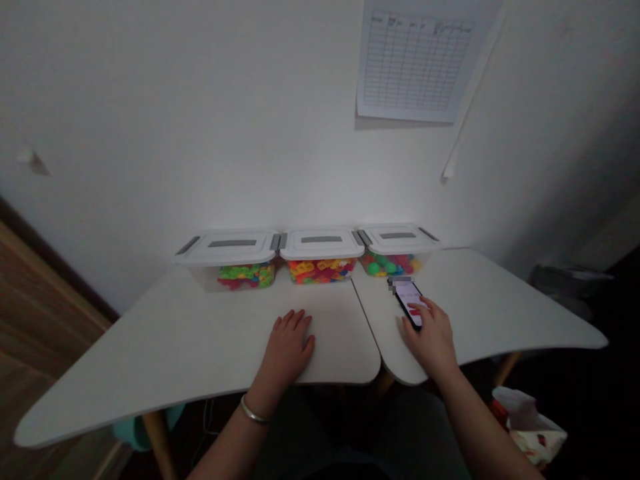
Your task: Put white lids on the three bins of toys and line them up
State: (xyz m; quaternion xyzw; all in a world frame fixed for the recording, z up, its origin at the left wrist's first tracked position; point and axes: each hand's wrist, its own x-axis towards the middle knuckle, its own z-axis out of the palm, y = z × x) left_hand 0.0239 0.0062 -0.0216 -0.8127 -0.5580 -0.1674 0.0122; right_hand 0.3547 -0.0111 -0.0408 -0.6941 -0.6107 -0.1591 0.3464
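Observation:
My left hand (287, 348) lies palm down on the white tabletop (200, 350), its fingers stretched out and nothing in it. A smartphone (406, 297) rests flat on the right-hand table section with its screen lit. Over the lower end of that phone is my right hand (434, 337), fingers apart, with fingertips at the screen and the thumb beside its near edge. Part of the phone is covered by these fingers. Red marks show on the screen beneath them.
Three clear bins with white lids stand along the wall: the left bin (240, 247), the middle bin (323, 245) and the right bin (399, 239), with colourful plastic pieces inside. A seam (366, 320) divides the tables. A printed sheet (420, 63) hangs above.

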